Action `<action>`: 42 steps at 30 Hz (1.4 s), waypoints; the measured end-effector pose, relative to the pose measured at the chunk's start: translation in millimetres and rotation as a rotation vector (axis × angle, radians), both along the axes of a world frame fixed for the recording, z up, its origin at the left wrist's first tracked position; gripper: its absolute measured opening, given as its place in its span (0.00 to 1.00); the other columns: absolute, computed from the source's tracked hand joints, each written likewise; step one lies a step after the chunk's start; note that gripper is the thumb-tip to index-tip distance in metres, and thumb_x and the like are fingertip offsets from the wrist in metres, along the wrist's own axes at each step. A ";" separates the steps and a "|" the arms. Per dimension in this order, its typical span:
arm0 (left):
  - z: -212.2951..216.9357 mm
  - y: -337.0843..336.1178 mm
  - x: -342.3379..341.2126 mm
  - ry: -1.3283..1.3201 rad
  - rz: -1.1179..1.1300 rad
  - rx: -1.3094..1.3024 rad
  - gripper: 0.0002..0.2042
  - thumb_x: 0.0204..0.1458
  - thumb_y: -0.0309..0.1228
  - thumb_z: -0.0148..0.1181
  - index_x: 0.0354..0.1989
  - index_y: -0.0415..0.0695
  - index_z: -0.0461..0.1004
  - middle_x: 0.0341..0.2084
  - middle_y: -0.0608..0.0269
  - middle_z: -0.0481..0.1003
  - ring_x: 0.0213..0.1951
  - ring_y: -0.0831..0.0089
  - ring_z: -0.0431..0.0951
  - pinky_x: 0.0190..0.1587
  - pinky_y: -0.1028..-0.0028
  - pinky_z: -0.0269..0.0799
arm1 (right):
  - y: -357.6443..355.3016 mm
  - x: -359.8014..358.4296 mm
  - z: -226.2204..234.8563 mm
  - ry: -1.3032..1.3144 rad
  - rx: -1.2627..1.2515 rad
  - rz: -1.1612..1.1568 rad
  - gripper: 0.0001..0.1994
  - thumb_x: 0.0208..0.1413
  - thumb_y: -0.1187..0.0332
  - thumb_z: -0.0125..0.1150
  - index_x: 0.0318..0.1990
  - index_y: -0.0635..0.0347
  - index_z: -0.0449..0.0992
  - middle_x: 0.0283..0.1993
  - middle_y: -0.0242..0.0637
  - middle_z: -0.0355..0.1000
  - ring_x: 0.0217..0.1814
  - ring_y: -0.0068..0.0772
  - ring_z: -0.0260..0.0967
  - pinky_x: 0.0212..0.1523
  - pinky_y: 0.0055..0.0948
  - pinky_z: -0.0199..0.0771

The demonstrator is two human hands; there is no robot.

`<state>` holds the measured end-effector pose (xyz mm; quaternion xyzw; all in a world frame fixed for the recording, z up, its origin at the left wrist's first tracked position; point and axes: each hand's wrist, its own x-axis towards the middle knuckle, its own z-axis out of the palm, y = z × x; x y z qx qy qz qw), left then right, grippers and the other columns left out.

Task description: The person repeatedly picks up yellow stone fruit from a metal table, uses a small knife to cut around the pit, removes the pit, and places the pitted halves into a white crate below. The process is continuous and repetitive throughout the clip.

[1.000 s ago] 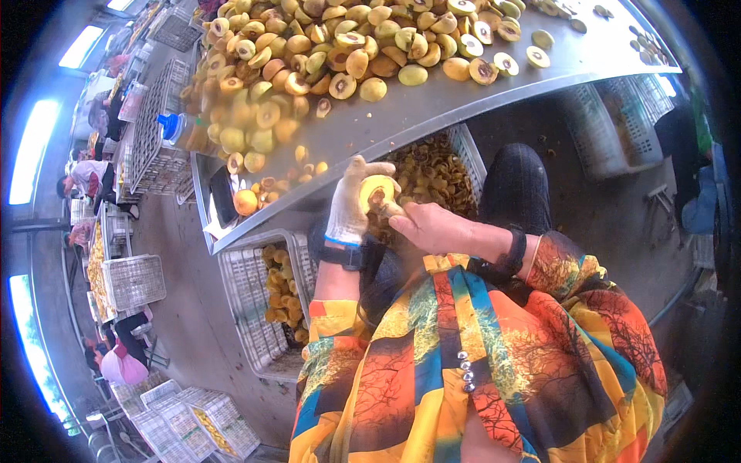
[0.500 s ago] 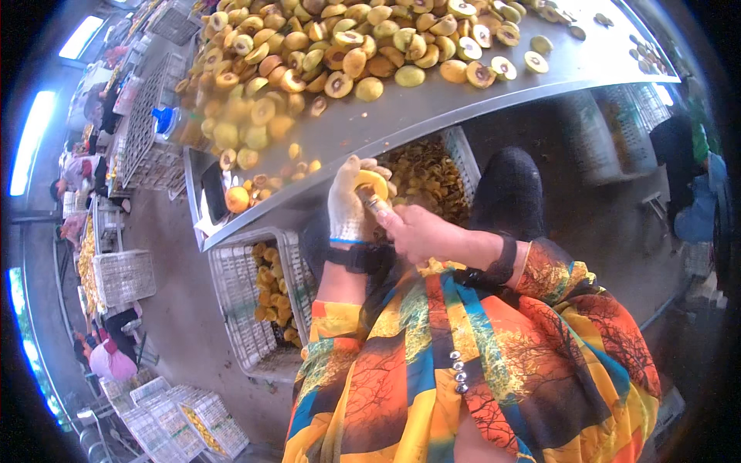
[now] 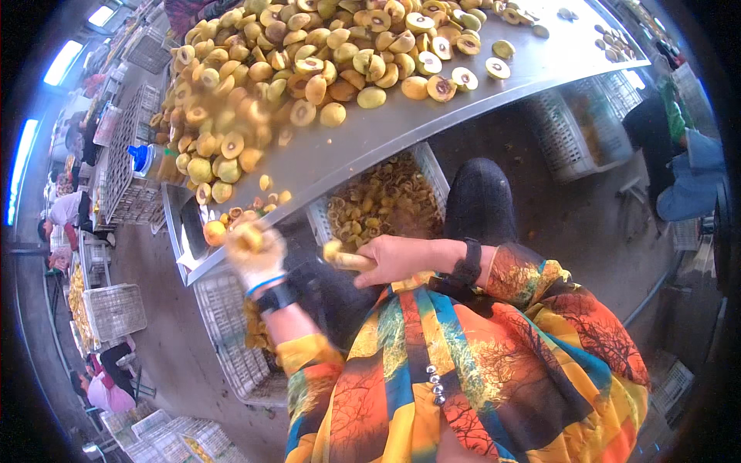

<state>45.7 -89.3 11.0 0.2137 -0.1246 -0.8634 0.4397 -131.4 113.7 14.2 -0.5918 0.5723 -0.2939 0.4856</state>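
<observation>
My left hand, in a pale knit glove, is blurred by motion beside the table's near left corner. Its fingers curl around a yellow peach half, above the crate at my left. My right hand, bare, grips a short pitting tool pointing left, with a yellow lump of fruit at its tip. A large heap of halved yellow peaches, some with brown stones showing, covers the metal table.
Beneath the table edge stands a crate of peach scraps. Another white crate with yellow halves sits at my left. A blue-capped bottle stands beyond the table's left end. Stacked crates and a seated person are at the right.
My left hand has swung left with the peach half, away from the right hand. The tool has left the peach and now carries a yellow lump. The view has shifted slightly.
</observation>
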 end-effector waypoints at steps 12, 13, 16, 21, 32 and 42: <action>-49.4 36.1 287.8 -2.058 0.315 -0.370 0.24 0.51 0.46 0.52 0.45 0.35 0.71 0.43 0.48 0.73 0.42 0.60 0.72 0.48 0.67 0.64 | -41.9 -156.3 24.0 1.168 -0.148 -0.427 0.06 0.53 0.74 0.44 0.38 0.65 0.64 0.27 0.39 0.66 0.23 0.29 0.68 0.17 0.26 0.70; -58.2 43.2 290.1 -1.960 0.374 -0.318 0.24 0.51 0.45 0.52 0.44 0.33 0.71 0.41 0.49 0.73 0.41 0.62 0.72 0.46 0.68 0.65 | -48.8 -175.4 25.6 1.094 -0.153 -0.498 0.11 0.54 0.75 0.44 0.44 0.63 0.65 0.27 0.38 0.66 0.23 0.31 0.68 0.21 0.26 0.72; -69.9 52.6 262.1 -1.717 0.396 -0.251 0.22 0.52 0.40 0.54 0.44 0.30 0.70 0.36 0.54 0.74 0.36 0.68 0.71 0.43 0.71 0.66 | -58.3 -237.9 2.7 1.143 -0.160 -0.640 0.19 0.41 0.66 0.63 0.41 0.64 0.68 0.33 0.50 0.70 0.32 0.46 0.72 0.33 0.40 0.73; -54.8 54.1 231.2 -1.769 0.310 -0.414 0.20 0.52 0.37 0.54 0.44 0.30 0.70 0.35 0.54 0.74 0.36 0.69 0.71 0.42 0.73 0.67 | -65.3 -272.8 -24.6 1.087 -0.023 -0.544 0.17 0.33 0.67 0.63 0.33 0.68 0.73 0.28 0.49 0.73 0.32 0.43 0.73 0.34 0.36 0.73; 34.2 69.7 -74.8 -0.601 -0.378 -0.364 0.32 0.55 0.57 0.35 0.52 0.38 0.62 0.46 0.48 0.67 0.42 0.57 0.72 0.34 0.67 0.74 | -49.8 -113.2 45.9 0.247 -0.300 -0.505 0.37 0.32 0.53 0.71 0.50 0.63 0.62 0.39 0.48 0.72 0.40 0.46 0.72 0.41 0.34 0.72; 25.1 82.7 -102.5 -0.440 -0.195 0.000 0.24 0.56 0.53 0.38 0.43 0.43 0.65 0.27 0.57 0.73 0.24 0.63 0.74 0.17 0.69 0.69 | -0.1 -54.1 33.8 0.330 -0.253 -0.726 0.24 0.45 0.58 0.63 0.47 0.61 0.65 0.31 0.50 0.72 0.36 0.49 0.72 0.35 0.37 0.72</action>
